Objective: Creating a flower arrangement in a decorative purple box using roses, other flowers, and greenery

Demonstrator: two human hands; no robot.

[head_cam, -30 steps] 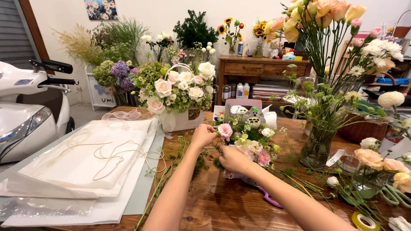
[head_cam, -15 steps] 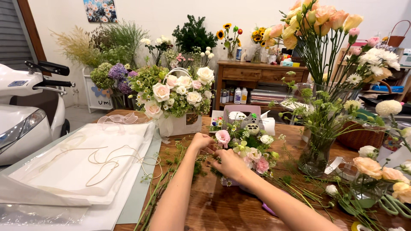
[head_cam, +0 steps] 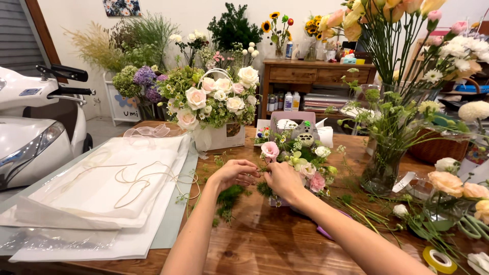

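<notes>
Change: both hands have slid a touch lower and closer together than a moment back, now meeting at the near edge of the small flower arrangement (head_cam: 295, 158); the view has also tipped down a little.
Left hand: the left hand (head_cam: 233, 174) is curled in, fingertips pinched together on a thin green stem at the arrangement's left side; too small to tell just which stem.
Right hand: the right hand (head_cam: 281, 179) is cupped against the front of the arrangement, fingers closed round its base greenery, touching the left fingertips.
Meaning: judging by the pose, this looks like fine placing work, one hand steadying while the other feeds in a stem.
Where it sits: arrangement stands on the wooden table (head_cam: 254, 244), mid-table, just ahead of both hands, a pink rose (head_cam: 269, 149) at its top left.
Left side: white wrapping paper (head_cam: 102, 188) with loose twine (head_cam: 137, 181) lies near the left forearm, apart from it.
Right side: glass vase (head_cam: 382, 168) of tall stems stands near, cut stems strewn between.
Behind: big rose basket (head_cam: 214, 109) close at the back.
Open room: bare wood towards the person, under the forearms; that is the free way out.
</notes>
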